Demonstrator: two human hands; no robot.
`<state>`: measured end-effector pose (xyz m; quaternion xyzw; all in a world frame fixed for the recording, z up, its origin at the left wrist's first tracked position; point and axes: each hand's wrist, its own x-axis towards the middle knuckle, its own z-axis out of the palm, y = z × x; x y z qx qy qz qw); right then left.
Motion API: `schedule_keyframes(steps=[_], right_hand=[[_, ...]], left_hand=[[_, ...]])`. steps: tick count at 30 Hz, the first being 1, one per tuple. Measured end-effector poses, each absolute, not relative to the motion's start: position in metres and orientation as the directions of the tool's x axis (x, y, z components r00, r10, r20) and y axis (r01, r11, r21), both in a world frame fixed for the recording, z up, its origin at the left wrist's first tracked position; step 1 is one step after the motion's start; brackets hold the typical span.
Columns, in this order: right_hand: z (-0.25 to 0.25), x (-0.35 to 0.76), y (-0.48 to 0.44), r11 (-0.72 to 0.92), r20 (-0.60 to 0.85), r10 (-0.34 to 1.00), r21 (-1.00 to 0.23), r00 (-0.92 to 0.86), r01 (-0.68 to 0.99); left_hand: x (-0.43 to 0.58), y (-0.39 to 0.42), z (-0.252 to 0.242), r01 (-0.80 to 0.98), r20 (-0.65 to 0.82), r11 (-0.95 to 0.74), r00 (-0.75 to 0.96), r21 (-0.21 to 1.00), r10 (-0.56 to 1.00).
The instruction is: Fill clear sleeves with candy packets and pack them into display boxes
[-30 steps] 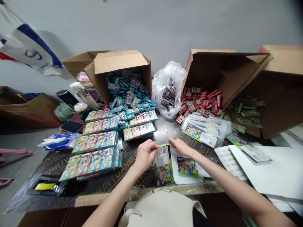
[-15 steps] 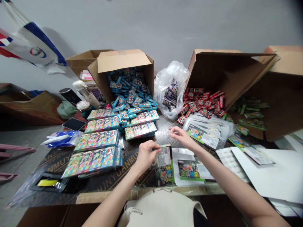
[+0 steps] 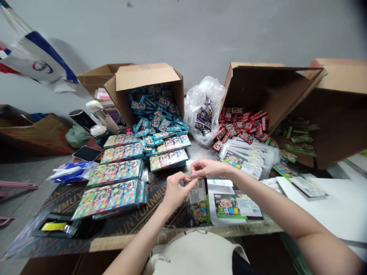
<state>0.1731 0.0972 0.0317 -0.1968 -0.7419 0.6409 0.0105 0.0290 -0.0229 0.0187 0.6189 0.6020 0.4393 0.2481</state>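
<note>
My left hand [image 3: 176, 193] grips the top edge of a dark printed card packet [image 3: 197, 202] lying near the table's front. My right hand [image 3: 208, 168] reaches in from the right, its pinched fingertips meeting the left fingers at the packet's top corner. Whether those fingertips hold the card or a thin film is hidden. To the right of the packet lies a white-backed sheet with a green printed card [image 3: 229, 205]. Rows of colourful stacked packs [image 3: 116, 172] lie to the left of my left hand.
Tipped cardboard boxes spill blue sachets [image 3: 156, 110], red sachets [image 3: 242, 126] and green sachets [image 3: 298, 137]. Purple sachets sit in a clear plastic bag [image 3: 204, 118]. White boards [image 3: 323, 202] lie at right. A dark printed mat [image 3: 137, 217] covers the table.
My right hand has moved left and now meets my left hand at the packet's top corner. The left hand has stayed on the packet.
</note>
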Motion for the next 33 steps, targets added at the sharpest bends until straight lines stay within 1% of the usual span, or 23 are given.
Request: schedule_keyframes(steps=[3,5,7,9,11,13,15,17,19,21,22,23,25,27,29,31,33], right_hand=[[0.027,0.173,0.094,0.091,-0.209,0.349,-0.963,-0.913,0.255],[0.021,0.172,0.091,0.078,-0.194,0.379,-0.968,-0.905,0.240],[0.016,0.170,0.089,0.045,-0.188,0.436,-0.972,-0.880,0.230],[0.010,0.172,0.089,0.039,-0.175,0.523,-0.973,-0.834,0.228],[0.004,0.182,0.093,0.119,-0.116,0.651,-0.960,-0.750,0.252],[-0.005,0.201,0.099,0.286,-0.014,0.774,-0.884,-0.632,0.370],[-0.019,0.226,0.104,0.396,0.059,0.837,-0.752,-0.543,0.528],[-0.037,0.251,0.103,0.423,0.047,0.849,-0.658,-0.527,0.623],[-0.056,0.267,0.097,0.418,0.005,0.843,-0.635,-0.537,0.650],[-0.073,0.271,0.088,0.426,-0.012,0.838,-0.612,-0.546,0.666],[-0.080,0.271,0.083,0.434,-0.008,0.837,-0.599,-0.547,0.673],[-0.085,0.268,0.079,0.443,0.003,0.839,-0.584,-0.545,0.680],[-0.091,0.264,0.070,0.458,0.035,0.847,-0.557,-0.531,0.693],[-0.093,0.261,0.064,0.491,0.096,0.848,-0.515,-0.521,0.703],[-0.095,0.260,0.060,0.538,0.167,0.833,-0.465,-0.527,0.703],[-0.099,0.261,0.057,0.573,0.219,0.816,-0.429,-0.535,0.698],[-0.103,0.261,0.055,0.575,0.233,0.816,-0.428,-0.530,0.698]], left_hand=[[0.031,-0.021,0.010,0.549,0.259,-0.138,-0.150,0.825,0.954],[0.033,-0.020,0.006,0.579,0.270,-0.138,-0.149,0.803,0.951],[0.036,-0.020,0.005,0.615,0.279,-0.142,-0.131,0.776,0.951],[0.037,-0.019,0.005,0.650,0.296,-0.173,-0.085,0.740,0.951],[0.032,-0.020,0.004,0.703,0.318,-0.218,-0.013,0.677,0.948],[0.021,-0.022,0.002,0.766,0.327,-0.225,0.020,0.603,0.945],[0.004,-0.024,-0.003,0.820,0.299,-0.164,-0.010,0.549,0.954],[-0.011,-0.027,-0.008,0.883,0.247,-0.069,-0.054,0.463,0.968],[-0.018,-0.028,-0.014,0.950,0.205,-0.020,-0.046,0.312,0.978],[-0.014,-0.026,-0.020,0.979,0.160,-0.083,0.053,0.188,0.986],[-0.008,-0.025,-0.024,0.974,0.117,-0.154,0.135,0.169,0.984],[-0.002,-0.022,-0.027,0.956,0.058,-0.232,0.225,0.178,0.973],[0.011,-0.017,-0.034,0.904,-0.083,-0.357,0.385,0.233,0.919],[0.020,-0.011,-0.038,0.868,-0.193,-0.410,0.469,0.279,0.862],[0.025,-0.006,-0.041,0.850,-0.241,-0.434,0.507,0.298,0.827],[0.027,-0.002,-0.041,0.832,-0.253,-0.459,0.538,0.310,0.804],[0.027,0.001,-0.039,0.813,-0.265,-0.476,0.567,0.336,0.780]])
